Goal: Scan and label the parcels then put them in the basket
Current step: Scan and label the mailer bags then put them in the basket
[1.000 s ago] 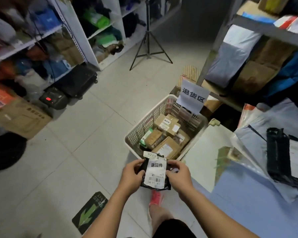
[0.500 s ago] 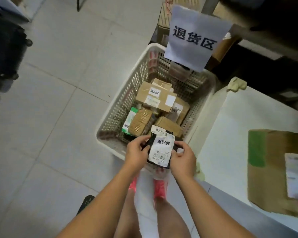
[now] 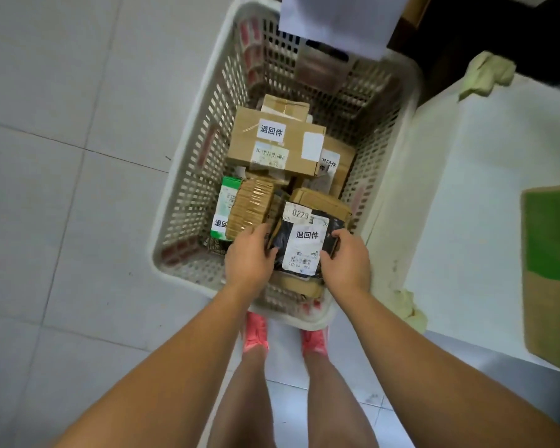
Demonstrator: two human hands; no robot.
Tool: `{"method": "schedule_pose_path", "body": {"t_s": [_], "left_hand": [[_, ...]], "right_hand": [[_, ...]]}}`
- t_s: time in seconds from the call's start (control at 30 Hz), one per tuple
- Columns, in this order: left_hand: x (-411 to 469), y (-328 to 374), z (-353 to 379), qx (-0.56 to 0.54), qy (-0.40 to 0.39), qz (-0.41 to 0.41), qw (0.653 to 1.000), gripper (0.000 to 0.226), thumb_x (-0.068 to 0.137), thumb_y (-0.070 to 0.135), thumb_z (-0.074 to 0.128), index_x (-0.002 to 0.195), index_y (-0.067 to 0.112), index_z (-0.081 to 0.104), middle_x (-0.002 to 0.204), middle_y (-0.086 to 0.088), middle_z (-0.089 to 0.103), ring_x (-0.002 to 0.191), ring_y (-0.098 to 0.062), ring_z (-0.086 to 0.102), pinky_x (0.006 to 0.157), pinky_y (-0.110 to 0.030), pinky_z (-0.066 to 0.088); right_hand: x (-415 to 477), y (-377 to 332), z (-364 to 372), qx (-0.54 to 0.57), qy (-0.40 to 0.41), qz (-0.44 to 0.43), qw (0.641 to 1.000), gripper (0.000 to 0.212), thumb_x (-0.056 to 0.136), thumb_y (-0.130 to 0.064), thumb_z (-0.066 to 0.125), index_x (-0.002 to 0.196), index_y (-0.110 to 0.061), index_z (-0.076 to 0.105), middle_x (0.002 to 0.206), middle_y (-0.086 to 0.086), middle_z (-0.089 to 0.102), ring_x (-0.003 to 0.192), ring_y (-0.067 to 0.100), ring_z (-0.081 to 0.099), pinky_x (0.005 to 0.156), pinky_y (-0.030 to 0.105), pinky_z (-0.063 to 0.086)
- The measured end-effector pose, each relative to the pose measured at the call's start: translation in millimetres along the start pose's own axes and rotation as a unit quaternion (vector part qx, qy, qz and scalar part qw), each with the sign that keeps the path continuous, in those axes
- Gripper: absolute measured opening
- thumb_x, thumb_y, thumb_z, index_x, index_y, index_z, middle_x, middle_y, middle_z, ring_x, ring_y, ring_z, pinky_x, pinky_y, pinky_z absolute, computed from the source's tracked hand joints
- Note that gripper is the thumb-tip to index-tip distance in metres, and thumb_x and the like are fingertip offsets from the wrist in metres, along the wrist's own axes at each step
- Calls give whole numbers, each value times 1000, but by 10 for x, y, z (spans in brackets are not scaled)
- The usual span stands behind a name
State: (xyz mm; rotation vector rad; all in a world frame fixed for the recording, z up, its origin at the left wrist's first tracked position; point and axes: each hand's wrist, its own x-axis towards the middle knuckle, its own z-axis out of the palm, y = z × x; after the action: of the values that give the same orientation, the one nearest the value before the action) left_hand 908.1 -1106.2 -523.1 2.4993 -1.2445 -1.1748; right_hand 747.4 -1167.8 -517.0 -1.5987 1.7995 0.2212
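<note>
Step in hand: putting the black parcel, which already has its white labels on, into the basket.
Where the parcel is: inside the basket's near right corner, label side up, over brown packages. I cannot tell whether it already rests on them.
Left grip: the left hand holds the parcel's left edge, thumb on top, with the other fingers hidden beneath.
Right grip: the right hand pinches the right edge, forefinger curled over the far corner and thumb by the barcode.
Arm pose: both forearms reach forward and down from the bottom of the view, roughly even with each other. The wrists have passed the basket's near rim and the backs of the hands face up.
Doing it well: lower the parcel until the pile takes its weight, then let both sides go together so the soft bag lies flat and doesn't slide off.
Label: keep the printed face up, like the one on the big brown box further back, so it can be read later.
Room to place: the taped brown packet sits just beside the left knuckles, and the green-and-white carton is past that. Set the parcel in the gap to their right so nothing gets knocked.
Watch for: the pile is uneven, so a one-sided release would probably tip the bag towards the basket wall.
Nearby: a white surface stands right of the basket, with a paper sign hanging over the far rim.
</note>
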Motion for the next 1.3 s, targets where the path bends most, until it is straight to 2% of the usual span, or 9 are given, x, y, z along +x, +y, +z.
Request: {"method": "schedule_pose_path", "body": {"t_s": [0.13,0.2,0.27,0.4,0.53,0.7,1.03,1.2,1.3], "left_hand": [[-267,314,-573,118,27,92,988,42,87,15,59,128,14,54,113,-6,57,101,-28,57,77,-40,52],[-435,542,-948,164,57,142,975,43,82,13,54,126,11,55,112,-8,59,102,-28,56,83,-40,50],[-609,791,-1368,191,84,179,962,44,78,16,64,121,12,57,113,-7,59,107,-28,56,91,-42,49],[-1039,1315,-2153,242,101,205,943,51,81,14,67,130,17,51,128,-3,56,125,-24,49,111,-45,39],[-1546,1882,-2824,270,166,246,916,47,82,16,68,127,20,54,127,-2,58,121,-23,52,105,-42,45],[-2165,2621,-3351,313,199,277,886,50,84,16,61,133,16,51,127,-6,56,121,-25,49,99,-40,46],[-3508,4003,-2809,358,251,305,846,47,87,22,63,132,21,53,124,-3,58,117,-23,53,100,-36,43],[-3964,4603,-2264,378,249,295,841,40,85,20,60,125,21,58,121,-4,59,115,-24,53,98,-35,41],[-4090,4886,-1986,390,226,289,844,41,86,18,59,127,19,56,124,-6,58,118,-25,51,97,-36,41]], "right_hand": [[-382,-253,-611,-76,-14,-49,996,38,90,-15,60,127,-18,55,125,4,53,113,24,52,87,39,49],[-617,-429,-1006,-119,-11,-72,990,38,91,-14,57,128,-20,53,129,4,52,117,25,49,86,39,48],[-872,-622,-1458,-166,-4,-80,983,41,91,-13,54,131,-20,51,133,4,49,120,25,46,86,39,48],[-1451,-921,-2399,-211,33,-77,974,41,90,-12,55,130,-21,50,130,3,51,120,25,46,81,36,45],[-1981,-1018,-3270,-235,83,-79,965,44,91,-16,59,132,-22,47,132,1,49,121,24,45,77,33,42],[-2527,-921,-4185,-182,171,-85,964,43,94,-17,59,135,-22,46,134,3,49,123,25,47,92,36,46],[-3118,599,-5455,-154,256,-113,948,37,89,-19,62,125,-20,52,129,3,51,123,25,48,79,33,43],[-3187,1386,-5844,-207,235,-126,941,45,85,-14,67,127,-22,51,126,1,51,122,23,46,77,33,42],[-3086,1715,-5986,-206,223,-127,944,40,85,-13,64,122,-22,53,122,0,52,121,23,47,72,32,40]]}}
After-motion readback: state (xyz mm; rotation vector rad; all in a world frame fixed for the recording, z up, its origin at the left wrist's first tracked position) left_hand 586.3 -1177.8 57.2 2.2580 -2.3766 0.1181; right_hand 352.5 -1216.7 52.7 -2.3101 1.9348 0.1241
